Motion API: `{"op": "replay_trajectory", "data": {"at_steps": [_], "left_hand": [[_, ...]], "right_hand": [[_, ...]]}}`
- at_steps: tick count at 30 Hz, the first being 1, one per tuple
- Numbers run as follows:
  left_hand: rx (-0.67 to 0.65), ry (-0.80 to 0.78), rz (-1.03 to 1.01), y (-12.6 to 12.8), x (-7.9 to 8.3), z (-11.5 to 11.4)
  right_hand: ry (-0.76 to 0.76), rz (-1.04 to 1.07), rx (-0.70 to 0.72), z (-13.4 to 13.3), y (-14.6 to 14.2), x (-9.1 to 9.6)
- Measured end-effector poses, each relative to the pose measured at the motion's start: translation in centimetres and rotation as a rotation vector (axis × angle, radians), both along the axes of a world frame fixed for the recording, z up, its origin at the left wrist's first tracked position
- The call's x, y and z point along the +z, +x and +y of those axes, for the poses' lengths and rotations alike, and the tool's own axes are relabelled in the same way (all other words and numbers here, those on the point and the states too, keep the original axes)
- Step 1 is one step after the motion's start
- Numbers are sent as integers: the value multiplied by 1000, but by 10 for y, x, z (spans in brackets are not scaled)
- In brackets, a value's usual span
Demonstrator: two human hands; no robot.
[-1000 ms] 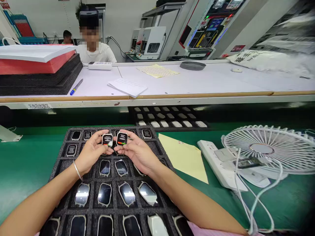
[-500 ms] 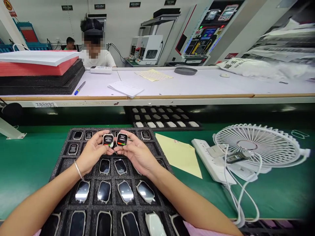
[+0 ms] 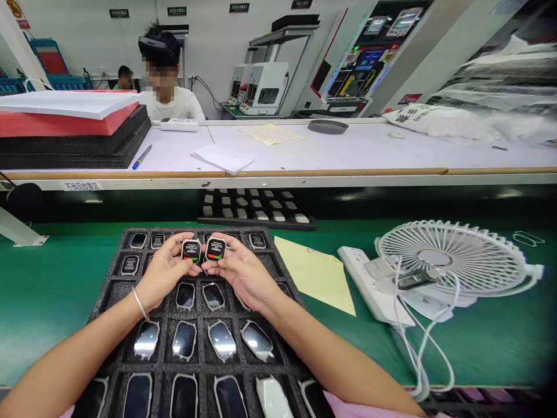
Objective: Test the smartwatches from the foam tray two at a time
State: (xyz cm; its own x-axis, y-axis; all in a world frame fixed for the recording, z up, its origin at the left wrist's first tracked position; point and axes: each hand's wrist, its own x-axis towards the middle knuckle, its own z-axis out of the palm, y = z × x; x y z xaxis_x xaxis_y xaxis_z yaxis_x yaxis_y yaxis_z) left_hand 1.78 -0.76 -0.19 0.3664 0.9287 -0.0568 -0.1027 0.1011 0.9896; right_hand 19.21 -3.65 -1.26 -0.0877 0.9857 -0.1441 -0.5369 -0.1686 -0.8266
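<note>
Left hand: Our left hand (image 3: 163,273) was raised over the far half of the tray. Its fingers (image 3: 181,238) were closed on a watch, with the thumb under it and the fingertips on its top edge. A thin bangle (image 3: 139,303) sat on the wrist.
Left watch: The left watch (image 3: 191,250) was held upright with its lit screen towards us, showing pale text on black.
Right hand: Our right hand (image 3: 243,273) mirrored the left, its fingers (image 3: 229,240) pinching a second watch by its edges.
Right watch: The right watch (image 3: 216,248) also faced us, with a red and green strip low on its screen. It was just beside the left watch; we could not tell whether they touched.
Tray: A black foam tray (image 3: 101,302) lay on the green bench (image 3: 52,284) straight before us. Its square pockets held more watches lying face up, dark and glossy in the near rows and lit with text in the far rows.
Right of the tray: A yellow sheet (image 3: 315,273) lay just beside it, then a white power strip (image 3: 369,284), then a white fan (image 3: 452,258) lying on its back.
Beyond: A second tray (image 3: 255,208) of small pale parts sat in the dark gap between the benches.
White bench: The white bench (image 3: 348,145) carried a foam stack (image 3: 73,133), a pen (image 3: 142,157) and papers (image 3: 221,158). A person (image 3: 172,101) in a white shirt sat behind it.
</note>
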Motion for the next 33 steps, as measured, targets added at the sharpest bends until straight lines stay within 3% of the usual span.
{"op": "replay_trajectory", "data": {"at_steps": [9, 21, 33], "left_hand": [[21, 42, 25, 1, 0, 7], [0, 10, 15, 12, -5, 34], [19, 6, -41, 13, -3, 30]], "right_hand": [[4, -29, 41, 9, 8, 0], [38, -54, 69, 36, 19, -3], [91, -62, 71, 35, 16, -4]]}}
